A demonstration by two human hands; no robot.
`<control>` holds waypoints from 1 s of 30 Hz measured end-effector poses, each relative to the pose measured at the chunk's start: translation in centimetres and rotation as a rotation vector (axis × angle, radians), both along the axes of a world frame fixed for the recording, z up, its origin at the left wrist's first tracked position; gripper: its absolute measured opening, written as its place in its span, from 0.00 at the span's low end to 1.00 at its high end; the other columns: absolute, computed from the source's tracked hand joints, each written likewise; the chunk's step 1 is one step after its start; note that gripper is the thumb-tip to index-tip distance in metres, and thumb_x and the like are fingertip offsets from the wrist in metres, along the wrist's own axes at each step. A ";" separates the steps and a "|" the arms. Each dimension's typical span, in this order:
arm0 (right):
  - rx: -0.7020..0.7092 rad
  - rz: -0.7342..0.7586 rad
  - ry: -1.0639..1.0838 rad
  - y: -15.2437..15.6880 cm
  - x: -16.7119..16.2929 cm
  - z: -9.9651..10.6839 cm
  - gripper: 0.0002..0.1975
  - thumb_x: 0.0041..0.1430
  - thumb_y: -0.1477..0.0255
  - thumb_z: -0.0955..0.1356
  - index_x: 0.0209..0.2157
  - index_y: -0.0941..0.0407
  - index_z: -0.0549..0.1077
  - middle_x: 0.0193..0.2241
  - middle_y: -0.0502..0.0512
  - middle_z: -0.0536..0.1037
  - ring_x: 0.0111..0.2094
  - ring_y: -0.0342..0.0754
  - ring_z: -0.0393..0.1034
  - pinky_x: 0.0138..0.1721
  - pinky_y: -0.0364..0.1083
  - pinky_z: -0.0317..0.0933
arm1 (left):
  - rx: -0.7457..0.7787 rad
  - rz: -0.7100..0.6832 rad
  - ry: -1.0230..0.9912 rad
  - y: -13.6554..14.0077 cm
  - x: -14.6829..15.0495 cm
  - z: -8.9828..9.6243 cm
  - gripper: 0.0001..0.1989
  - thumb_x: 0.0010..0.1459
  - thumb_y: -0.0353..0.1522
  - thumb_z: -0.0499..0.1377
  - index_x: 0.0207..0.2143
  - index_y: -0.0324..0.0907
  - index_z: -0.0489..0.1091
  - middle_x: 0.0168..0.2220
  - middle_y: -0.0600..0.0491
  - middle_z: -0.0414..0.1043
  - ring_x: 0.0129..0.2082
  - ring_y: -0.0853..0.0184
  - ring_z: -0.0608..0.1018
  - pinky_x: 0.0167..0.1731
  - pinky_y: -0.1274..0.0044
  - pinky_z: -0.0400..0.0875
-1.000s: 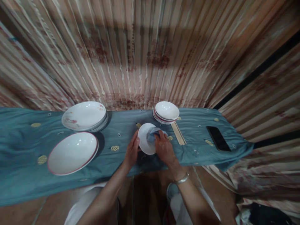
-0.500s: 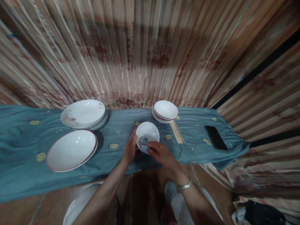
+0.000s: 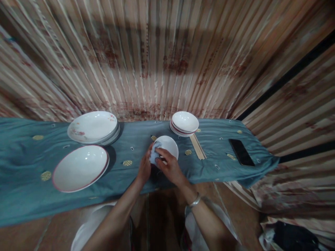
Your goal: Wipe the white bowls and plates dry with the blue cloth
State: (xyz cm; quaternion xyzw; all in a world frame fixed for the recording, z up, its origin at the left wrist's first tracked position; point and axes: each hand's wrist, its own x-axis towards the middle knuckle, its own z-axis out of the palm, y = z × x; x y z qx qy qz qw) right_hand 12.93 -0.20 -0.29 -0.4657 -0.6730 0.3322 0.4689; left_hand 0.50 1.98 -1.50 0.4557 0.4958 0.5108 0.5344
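A small white bowl (image 3: 171,146) is tilted in front of me, just above the table's front part. My left hand (image 3: 145,165) grips its left side, fingers behind the rim. Pinched in my right hand (image 3: 168,164) is a pale blue-grey cloth (image 3: 154,153), pressed on the bowl's left inner wall and rim. My right fingers hide part of the bowl. Behind and to the right stands a stack of small bowls (image 3: 185,122), with wooden chopsticks (image 3: 197,146) lying in front of it.
A blue-green cloth (image 3: 131,184) covers the table. On the left are a stack of flowered plates (image 3: 92,127) and a large red-rimmed bowl (image 3: 80,169). A black phone (image 3: 241,152) lies at the right. A pleated curtain (image 3: 157,62) hangs behind.
My right hand has moved the cloth from the bowl's lower middle up and left to its left rim. The left hand keeps its hold on the bowl.
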 end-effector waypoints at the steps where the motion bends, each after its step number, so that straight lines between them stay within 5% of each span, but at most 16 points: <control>1: 0.007 -0.027 0.015 0.2 -0.2 0.0 0.19 0.61 0.72 0.65 0.54 0.51 0.72 0.54 0.57 0.74 0.53 0.50 0.70 0.49 0.48 0.70 | -0.006 -0.008 0.000 -0.1 0.0 0.1 0.27 0.63 0.41 0.47 0.58 0.37 0.68 0.61 0.46 0.68 0.61 0.57 0.69 0.62 0.66 0.61; 12: 0.038 -0.230 0.065 2.8 -0.3 -0.2 0.19 0.61 0.70 0.64 0.54 0.54 0.69 0.51 0.61 0.75 0.45 0.50 0.74 0.45 0.48 0.72 | 0.079 -0.131 -0.032 -0.5 0.0 -0.8 0.34 0.55 0.44 0.61 0.62 0.42 0.64 0.65 0.46 0.62 0.64 0.55 0.64 0.64 0.64 0.56; 19: 0.136 -0.285 -0.423 3.5 1.2 -0.6 0.16 0.60 0.78 0.62 0.49 0.57 0.72 0.52 0.64 0.72 0.55 0.55 0.65 0.59 0.55 0.60 | 0.009 -0.157 -0.067 -0.8 -0.2 0.2 0.35 0.54 0.43 0.62 0.63 0.45 0.62 0.66 0.47 0.60 0.65 0.52 0.63 0.59 0.61 0.65; 24: 0.114 -0.233 -0.699 2.8 1.9 -1.0 0.16 0.59 0.83 0.61 0.45 0.60 0.75 0.54 0.67 0.71 0.54 0.56 0.66 0.58 0.56 0.60 | -0.049 -0.154 -0.088 -1.0 -0.2 0.5 0.37 0.53 0.44 0.62 0.64 0.45 0.60 0.67 0.48 0.58 0.63 0.50 0.65 0.52 0.63 0.73; 30: 0.036 -0.085 -0.669 1.4 3.1 -1.6 0.15 0.54 0.84 0.64 0.39 0.57 0.76 0.49 0.62 0.76 0.51 0.54 0.70 0.57 0.55 0.63 | -0.084 -0.135 -0.092 -0.9 0.0 0.9 0.38 0.52 0.45 0.62 0.64 0.45 0.60 0.66 0.48 0.60 0.61 0.48 0.68 0.46 0.62 0.77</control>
